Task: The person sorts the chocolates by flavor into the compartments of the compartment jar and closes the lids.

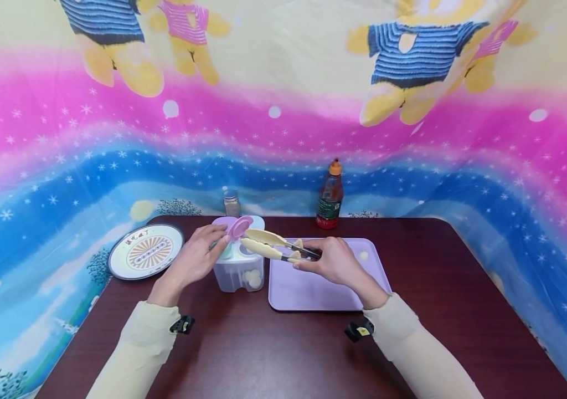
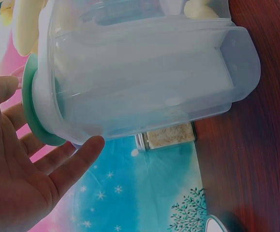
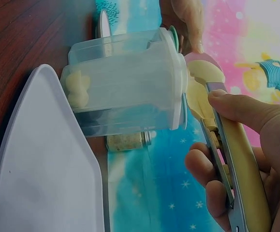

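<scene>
A clear multi-compartment container (image 1: 231,274) with coloured lids stands at the table's middle left; pale lumps (image 1: 252,279) show through its lower wall. A round pink lid (image 1: 240,226) is tilted up. My left hand (image 1: 199,252) reaches over the container top, its thumb touching that lid's edge. In the left wrist view, its other fingers extend loosely beside a green lid (image 2: 31,101). My right hand (image 1: 335,260) grips a pair of tongs (image 1: 268,244) by the handles. The cream tong heads point left, above the container and close to the pink lid; nothing is visible between them.
A lilac tray (image 1: 308,293) lies right of the container, with a small pale piece (image 1: 364,255) on it. A patterned plate (image 1: 146,252) sits at the left edge. Behind stand a glass jar (image 1: 232,205) and an orange-capped sauce bottle (image 1: 330,202).
</scene>
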